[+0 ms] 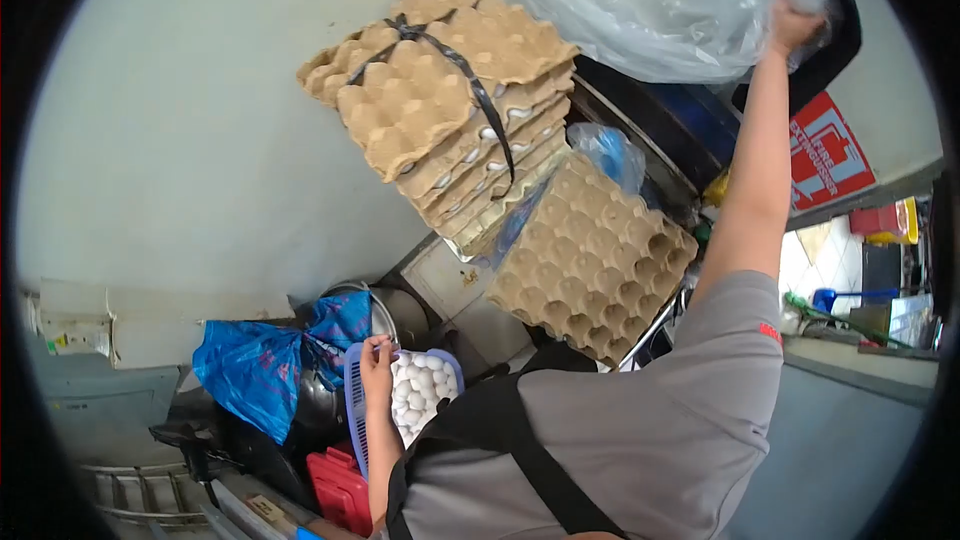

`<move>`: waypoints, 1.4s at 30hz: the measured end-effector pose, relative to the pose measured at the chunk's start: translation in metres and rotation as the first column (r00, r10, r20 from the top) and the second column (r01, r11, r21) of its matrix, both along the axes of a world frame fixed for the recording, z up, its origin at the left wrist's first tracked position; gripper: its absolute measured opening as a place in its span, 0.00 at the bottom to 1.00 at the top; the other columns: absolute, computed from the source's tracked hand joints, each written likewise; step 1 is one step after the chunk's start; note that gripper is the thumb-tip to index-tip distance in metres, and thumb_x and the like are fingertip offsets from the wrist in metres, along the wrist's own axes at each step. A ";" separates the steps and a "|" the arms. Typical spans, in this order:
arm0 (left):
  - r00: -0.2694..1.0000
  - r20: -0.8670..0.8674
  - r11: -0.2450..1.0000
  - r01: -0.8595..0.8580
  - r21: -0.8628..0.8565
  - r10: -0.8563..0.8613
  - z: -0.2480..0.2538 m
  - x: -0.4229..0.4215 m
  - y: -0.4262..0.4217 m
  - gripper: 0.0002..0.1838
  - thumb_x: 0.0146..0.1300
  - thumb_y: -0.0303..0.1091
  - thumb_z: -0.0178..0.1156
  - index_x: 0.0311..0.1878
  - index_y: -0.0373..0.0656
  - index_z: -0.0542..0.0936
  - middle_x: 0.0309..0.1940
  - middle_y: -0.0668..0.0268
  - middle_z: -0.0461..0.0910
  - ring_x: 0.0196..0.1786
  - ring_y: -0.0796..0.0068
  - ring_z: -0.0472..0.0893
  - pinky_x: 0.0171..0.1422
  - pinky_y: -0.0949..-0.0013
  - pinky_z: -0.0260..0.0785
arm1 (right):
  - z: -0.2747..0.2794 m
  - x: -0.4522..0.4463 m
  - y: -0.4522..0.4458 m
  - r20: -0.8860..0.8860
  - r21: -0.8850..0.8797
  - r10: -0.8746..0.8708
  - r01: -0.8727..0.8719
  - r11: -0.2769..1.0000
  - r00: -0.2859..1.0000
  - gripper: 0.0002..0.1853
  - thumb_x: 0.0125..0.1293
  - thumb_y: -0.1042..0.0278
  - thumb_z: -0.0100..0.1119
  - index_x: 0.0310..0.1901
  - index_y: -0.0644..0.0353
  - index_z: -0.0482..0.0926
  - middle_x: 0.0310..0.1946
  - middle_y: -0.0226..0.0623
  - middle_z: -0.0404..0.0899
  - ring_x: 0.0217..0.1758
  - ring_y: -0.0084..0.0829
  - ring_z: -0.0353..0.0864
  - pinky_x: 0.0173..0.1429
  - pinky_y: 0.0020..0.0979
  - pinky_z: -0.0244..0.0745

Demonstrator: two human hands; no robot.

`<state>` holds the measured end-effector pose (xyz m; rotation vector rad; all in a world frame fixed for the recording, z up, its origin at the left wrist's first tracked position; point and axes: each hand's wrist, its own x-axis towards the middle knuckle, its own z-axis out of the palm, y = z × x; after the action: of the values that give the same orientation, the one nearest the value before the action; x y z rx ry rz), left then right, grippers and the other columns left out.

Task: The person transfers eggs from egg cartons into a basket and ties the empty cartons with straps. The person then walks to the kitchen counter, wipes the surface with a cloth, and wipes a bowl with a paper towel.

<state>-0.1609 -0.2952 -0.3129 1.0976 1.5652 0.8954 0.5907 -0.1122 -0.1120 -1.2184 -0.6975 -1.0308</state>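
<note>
Both left hand (377, 365) and right hand (796, 26) seem closed, well apart, respectively on egg basket (355, 410) and, farther right, clear plastic (650, 10).

Soft, fairly even light covers the smooth pale grey wall (200, 140). The crumpled clear plastic sheeting (640, 10) carries whitish glare; the right hand (797, 28) there looks slightly blurred. White floor tiles (845, 258) look washed out. Fisheye curvature bends the edges, blackening all 4 corners.
</note>
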 end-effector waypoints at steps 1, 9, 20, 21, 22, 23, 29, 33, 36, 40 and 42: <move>1.000 -0.009 1.000 -0.006 -0.008 0.006 -0.003 0.000 -0.001 0.07 0.63 0.32 0.51 0.41 0.40 0.71 0.31 0.66 0.75 0.35 0.78 0.76 0.36 0.77 0.69 | -0.024 -0.002 -0.005 -0.061 -0.275 -0.048 0.029 0.961 0.997 0.32 0.50 0.54 0.59 0.49 0.74 0.67 0.46 0.57 0.72 0.48 0.50 0.73 0.48 0.41 0.70; 0.978 -0.128 0.986 0.158 -0.057 -0.164 0.000 0.033 0.010 0.06 0.62 0.30 0.51 0.40 0.39 0.72 0.33 0.66 0.75 0.35 0.77 0.76 0.40 0.75 0.67 | -0.353 0.229 -0.015 -0.423 -0.894 -0.253 -0.446 -0.040 0.870 0.31 0.57 0.46 0.45 0.54 0.65 0.68 0.55 0.53 0.66 0.55 0.50 0.68 0.56 0.40 0.65; 0.850 -0.280 0.893 0.444 -0.076 -0.446 0.008 0.062 0.019 0.07 0.60 0.30 0.54 0.40 0.38 0.74 0.32 0.68 0.76 0.34 0.81 0.72 0.39 0.77 0.64 | -0.107 -0.136 -0.163 -0.571 -0.488 -0.359 -0.657 -0.575 0.739 0.13 0.43 0.71 0.63 0.35 0.58 0.81 0.28 0.40 0.80 0.31 0.38 0.80 0.37 0.37 0.74; 0.847 -0.260 0.881 0.471 -0.040 -0.464 0.004 0.062 0.021 0.08 0.61 0.31 0.54 0.40 0.38 0.74 0.32 0.68 0.75 0.35 0.81 0.72 0.40 0.77 0.64 | -0.142 -0.132 -0.169 -0.469 -0.577 -0.177 -0.452 -0.680 0.865 0.12 0.43 0.69 0.64 0.34 0.59 0.81 0.28 0.42 0.80 0.31 0.40 0.80 0.37 0.37 0.74; 0.845 -0.243 0.872 0.489 -0.006 -0.476 0.001 0.061 0.024 0.08 0.61 0.32 0.54 0.40 0.38 0.74 0.33 0.68 0.75 0.35 0.80 0.72 0.41 0.77 0.65 | -0.172 -0.129 -0.175 -0.353 -0.637 0.030 -0.217 -0.739 0.935 0.12 0.43 0.68 0.64 0.32 0.59 0.80 0.28 0.43 0.80 0.31 0.42 0.79 0.36 0.36 0.74; 0.835 -0.256 0.862 0.507 0.015 -0.487 0.014 0.069 0.025 0.08 0.61 0.32 0.53 0.39 0.38 0.74 0.33 0.67 0.74 0.36 0.80 0.72 0.42 0.77 0.65 | -0.160 -0.140 -0.178 -0.346 -0.730 0.022 -0.254 -0.635 0.938 0.11 0.44 0.66 0.64 0.31 0.60 0.80 0.27 0.44 0.79 0.31 0.42 0.79 0.36 0.37 0.73; 0.836 -0.247 0.697 0.546 0.465 -0.490 0.101 0.121 0.032 0.13 0.50 0.25 0.60 0.41 0.38 0.72 0.41 0.62 0.71 0.43 0.71 0.70 0.50 0.73 0.63 | -0.059 -0.270 -0.178 -0.484 -0.867 0.586 -0.446 -0.221 0.650 0.08 0.53 0.71 0.55 0.30 0.66 0.71 0.27 0.45 0.70 0.33 0.47 0.71 0.36 0.39 0.64; 0.798 -0.358 0.528 0.593 0.607 -0.485 0.153 0.141 0.025 0.12 0.50 0.24 0.58 0.40 0.37 0.73 0.45 0.60 0.70 0.50 0.68 0.70 0.55 0.70 0.62 | -0.068 -0.278 -0.149 -0.344 -0.931 0.573 -0.349 -0.107 0.744 0.08 0.52 0.76 0.52 0.36 0.65 0.73 0.36 0.46 0.72 0.41 0.48 0.72 0.44 0.41 0.66; 0.879 -0.242 0.640 0.468 0.610 -0.412 0.147 0.107 0.008 0.09 0.52 0.23 0.57 0.38 0.36 0.74 0.43 0.59 0.71 0.48 0.69 0.71 0.51 0.70 0.64 | -0.111 -0.191 -0.152 -0.328 -0.881 0.185 -0.230 -0.414 0.926 0.31 0.44 0.88 0.48 0.52 0.48 0.73 0.57 0.50 0.63 0.58 0.48 0.65 0.59 0.34 0.63; 0.964 0.003 0.885 0.242 0.397 -0.266 0.103 0.042 -0.011 0.06 0.61 0.25 0.51 0.41 0.37 0.72 0.41 0.64 0.72 0.44 0.76 0.73 0.50 0.74 0.65 | -0.188 -0.133 -0.188 -0.264 -0.837 0.193 -0.125 -0.532 0.945 0.27 0.45 0.86 0.49 0.48 0.50 0.77 0.53 0.51 0.68 0.51 0.43 0.72 0.53 0.34 0.68; 0.981 -0.004 0.927 0.185 0.325 -0.194 0.092 0.024 -0.020 0.06 0.61 0.27 0.52 0.41 0.38 0.72 0.38 0.66 0.73 0.41 0.77 0.74 0.47 0.75 0.66 | -0.204 -0.136 -0.193 -0.418 -0.816 0.164 -0.290 -0.500 0.894 0.20 0.48 0.82 0.51 0.45 0.54 0.77 0.44 0.47 0.73 0.46 0.40 0.75 0.48 0.33 0.69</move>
<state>-0.1372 -0.3157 -0.2208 1.4365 1.2881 1.0543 0.4552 -0.3054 -0.3163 -2.3814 -1.9885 0.6229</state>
